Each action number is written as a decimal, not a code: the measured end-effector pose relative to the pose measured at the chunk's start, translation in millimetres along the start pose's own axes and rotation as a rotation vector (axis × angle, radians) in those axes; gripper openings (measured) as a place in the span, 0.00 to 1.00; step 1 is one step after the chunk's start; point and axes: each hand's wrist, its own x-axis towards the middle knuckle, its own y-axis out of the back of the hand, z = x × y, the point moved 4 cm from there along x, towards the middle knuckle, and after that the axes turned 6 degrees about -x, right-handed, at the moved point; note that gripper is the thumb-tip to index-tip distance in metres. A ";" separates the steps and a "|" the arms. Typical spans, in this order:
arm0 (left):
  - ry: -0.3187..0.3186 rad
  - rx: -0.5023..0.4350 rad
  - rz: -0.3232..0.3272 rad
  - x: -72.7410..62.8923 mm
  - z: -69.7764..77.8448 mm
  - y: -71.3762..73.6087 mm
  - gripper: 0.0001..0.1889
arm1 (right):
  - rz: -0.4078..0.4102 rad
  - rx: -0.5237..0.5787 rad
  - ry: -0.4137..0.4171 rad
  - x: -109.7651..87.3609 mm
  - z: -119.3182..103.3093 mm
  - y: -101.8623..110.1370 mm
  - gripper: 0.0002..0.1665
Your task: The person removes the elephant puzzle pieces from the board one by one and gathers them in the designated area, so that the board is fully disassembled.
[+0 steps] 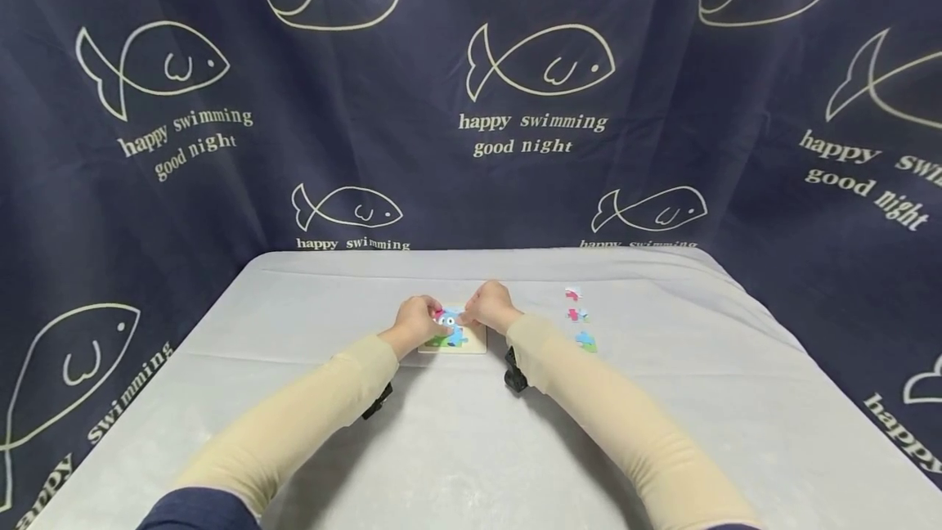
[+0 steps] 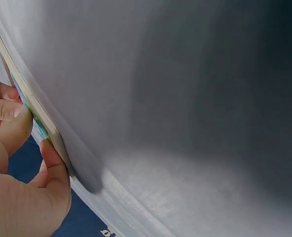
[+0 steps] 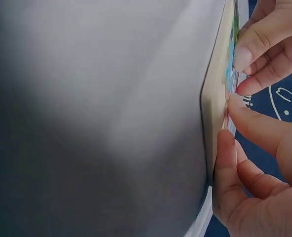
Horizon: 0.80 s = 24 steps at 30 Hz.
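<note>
In the head view, a pale-framed puzzle board lies flat on the pale tabletop, between and partly under the person's hands. The left hand reaches over its left side, fingers bent and thumb on the blue and green puzzle picture, where two white eyes show. The right hand bends over the upper right part, fingertips at the picture. Whether either one pinches a piece cannot be told. To the right, well apart from the board, three loose pieces form a column: a pink and white one, a pink and blue one and a blue and green one. Behind the tabletop hangs a dark blue curtain with pale fish outlines

In the left wrist view, the board appears nearly edge-on at far left; the left thumb touches its picture, another digit its near edge

In the right wrist view, the right thumb rests at the picture and another digit at the board's edge, with the left hand just beyond
</note>
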 end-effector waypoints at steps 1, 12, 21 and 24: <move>0.003 -0.004 0.000 0.1 -0.6 -0.3 0.21 | 0.002 0.000 0.004 -0.3 0.0 0.0 0.11; 0.012 -0.015 0.002 -1.8 0.2 -1.1 0.21 | 0.025 0.014 0.021 -2.6 1.6 -0.2 0.12; -0.008 -0.013 -0.004 6.0 -5.1 -3.0 0.19 | 0.005 0.021 0.030 -0.7 1.8 -1.4 0.12; -0.006 -0.019 -0.008 4.4 -4.1 -2.6 0.19 | 0.010 0.045 0.017 0.5 2.4 -2.6 0.11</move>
